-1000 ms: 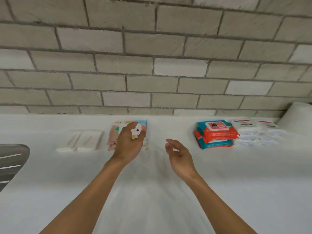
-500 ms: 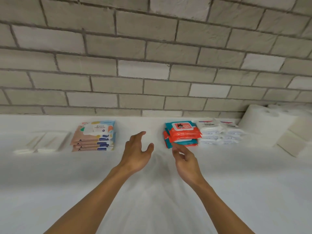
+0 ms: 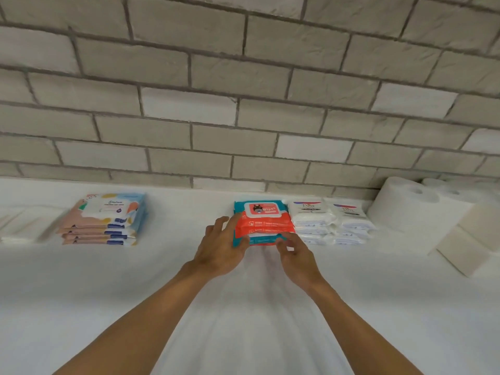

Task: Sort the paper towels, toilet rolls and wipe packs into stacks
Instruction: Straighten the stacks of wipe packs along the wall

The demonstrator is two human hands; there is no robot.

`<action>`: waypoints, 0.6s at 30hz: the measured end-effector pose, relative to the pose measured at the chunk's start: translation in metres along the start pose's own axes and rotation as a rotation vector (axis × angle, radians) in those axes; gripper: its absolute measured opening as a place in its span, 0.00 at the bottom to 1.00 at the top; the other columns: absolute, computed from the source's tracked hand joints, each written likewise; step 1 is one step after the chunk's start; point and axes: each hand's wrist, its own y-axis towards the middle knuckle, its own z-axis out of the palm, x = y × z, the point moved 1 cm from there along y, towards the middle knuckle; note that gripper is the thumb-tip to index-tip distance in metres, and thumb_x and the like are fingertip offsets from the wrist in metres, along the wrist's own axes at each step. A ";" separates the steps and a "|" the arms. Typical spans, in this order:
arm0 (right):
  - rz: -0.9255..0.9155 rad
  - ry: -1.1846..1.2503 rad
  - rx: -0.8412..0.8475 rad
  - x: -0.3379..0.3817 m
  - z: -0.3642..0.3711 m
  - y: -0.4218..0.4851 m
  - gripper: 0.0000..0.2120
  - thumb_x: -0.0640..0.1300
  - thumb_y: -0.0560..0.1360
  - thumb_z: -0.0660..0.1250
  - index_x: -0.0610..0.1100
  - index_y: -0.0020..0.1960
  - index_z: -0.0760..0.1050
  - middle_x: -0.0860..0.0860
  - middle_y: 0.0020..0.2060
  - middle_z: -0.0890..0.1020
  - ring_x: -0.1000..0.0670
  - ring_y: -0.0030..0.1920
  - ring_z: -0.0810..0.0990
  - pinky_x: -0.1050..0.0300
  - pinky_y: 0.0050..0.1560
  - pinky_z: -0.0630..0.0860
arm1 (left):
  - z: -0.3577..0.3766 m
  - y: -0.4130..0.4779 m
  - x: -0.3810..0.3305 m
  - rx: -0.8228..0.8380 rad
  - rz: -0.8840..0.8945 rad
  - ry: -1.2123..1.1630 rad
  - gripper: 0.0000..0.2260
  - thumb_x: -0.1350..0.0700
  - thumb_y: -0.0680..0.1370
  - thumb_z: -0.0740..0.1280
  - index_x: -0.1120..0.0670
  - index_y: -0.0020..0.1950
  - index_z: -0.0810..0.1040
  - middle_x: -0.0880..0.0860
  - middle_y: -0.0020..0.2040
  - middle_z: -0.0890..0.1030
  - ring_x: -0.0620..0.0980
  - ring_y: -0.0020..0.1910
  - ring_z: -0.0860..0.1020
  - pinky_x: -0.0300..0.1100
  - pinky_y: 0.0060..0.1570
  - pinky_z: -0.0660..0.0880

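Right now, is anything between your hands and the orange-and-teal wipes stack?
Nothing visible. The left hand touches the orange-and-teal wipes stack at its left edge, and the right hand is at its front right corner. The Dove packs sit beside it, not in front.

"Wipes" stands on the white lid label of the top orange-and-teal wipe pack [image 3: 263, 212] at frame centre. "Dove" is printed on the white soft wipe pack [image 3: 308, 209] just right. The script on the pastel-patterned wipe pack [image 3: 108, 209] at left is blurred.
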 end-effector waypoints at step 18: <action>0.335 0.882 0.028 -0.033 0.019 0.069 0.08 0.54 0.78 0.64 0.54 0.56 0.74 0.46 0.57 0.82 0.45 0.58 0.81 0.52 0.56 0.79 | 0.042 0.073 -0.014 -0.091 -0.367 -0.625 0.26 0.39 0.80 0.58 0.46 0.75 0.60 0.51 0.64 0.77 0.45 0.44 0.79 0.32 0.34 0.73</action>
